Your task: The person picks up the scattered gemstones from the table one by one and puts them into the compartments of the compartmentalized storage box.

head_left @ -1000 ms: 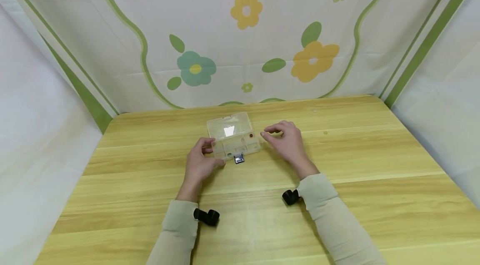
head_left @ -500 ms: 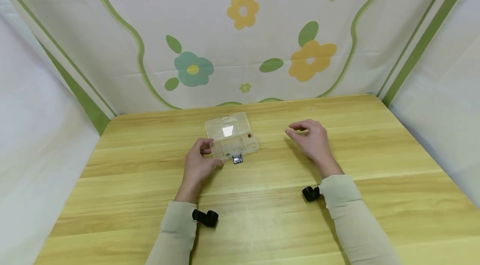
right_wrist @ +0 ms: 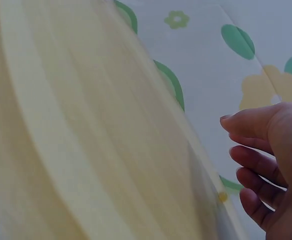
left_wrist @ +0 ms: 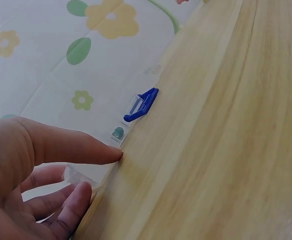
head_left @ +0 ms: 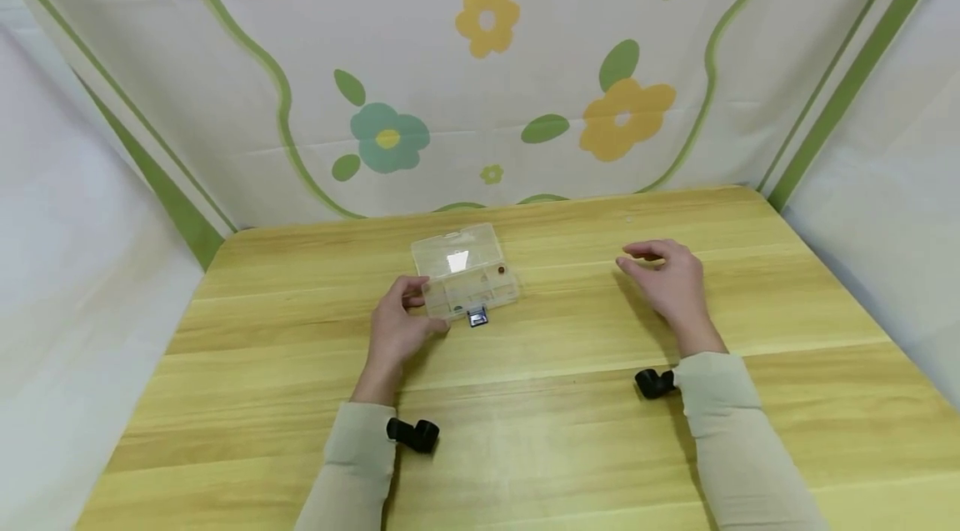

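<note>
A clear plastic compartment box (head_left: 471,287) stands on the table, its lid (head_left: 459,250) raised at the back and its blue latch (head_left: 477,316) hanging at the front. My left hand (head_left: 401,327) holds the box's left end, thumb at the front edge and fingers around the side. Inside lie a dark red bead (head_left: 501,270) and a green bead (left_wrist: 118,133). My right hand (head_left: 670,281) hovers to the right of the box, fingers loosely bent, a gap between thumb and forefinger. A small yellow bead (right_wrist: 223,196) lies on the table near it; the head view hides it.
A tiny clear bead (head_left: 629,219) lies near the table's back edge. Behind the wooden table (head_left: 525,431) hangs a white flowered cloth (head_left: 487,97), with white cloth at both sides. A black wrist camera (head_left: 415,435) sits on each sleeve.
My right hand has moved right, from beside the box to over where the yellow bead lay in view. The left hand and box have stayed in place.
</note>
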`<state>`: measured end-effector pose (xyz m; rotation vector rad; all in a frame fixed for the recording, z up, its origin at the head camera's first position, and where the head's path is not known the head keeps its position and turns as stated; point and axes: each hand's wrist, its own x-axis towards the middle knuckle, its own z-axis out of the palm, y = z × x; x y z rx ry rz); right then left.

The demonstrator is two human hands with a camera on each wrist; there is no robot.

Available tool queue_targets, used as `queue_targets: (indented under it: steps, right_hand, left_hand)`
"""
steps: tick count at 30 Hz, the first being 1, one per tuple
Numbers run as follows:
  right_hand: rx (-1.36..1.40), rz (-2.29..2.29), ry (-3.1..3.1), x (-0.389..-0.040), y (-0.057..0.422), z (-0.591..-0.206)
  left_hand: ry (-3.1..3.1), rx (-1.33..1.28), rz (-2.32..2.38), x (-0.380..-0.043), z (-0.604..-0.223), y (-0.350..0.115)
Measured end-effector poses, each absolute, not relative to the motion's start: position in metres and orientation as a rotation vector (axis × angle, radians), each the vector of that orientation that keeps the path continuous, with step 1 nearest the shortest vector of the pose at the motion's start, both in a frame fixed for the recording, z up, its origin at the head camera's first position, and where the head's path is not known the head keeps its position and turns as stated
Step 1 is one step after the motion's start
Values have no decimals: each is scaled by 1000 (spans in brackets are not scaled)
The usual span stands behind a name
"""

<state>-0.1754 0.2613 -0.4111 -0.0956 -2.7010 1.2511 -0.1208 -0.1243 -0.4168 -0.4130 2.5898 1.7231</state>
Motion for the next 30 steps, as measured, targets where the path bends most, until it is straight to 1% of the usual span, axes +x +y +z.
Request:
queue_targets:
  steps: [12, 22, 30]
  right_hand:
    - [-287, 1252, -2726, -172, 294, -414]
    - [-314, 1210, -2767, -173, 306, -418]
    - [-286, 1179, -2789, -174, 308, -422]
  left_hand:
    - [2583, -411, 1721, -122, -418, -124]
    - [2595, -407, 1717, -122, -418, -124]
    - [2598, -407, 1708, -123, -418, -125]
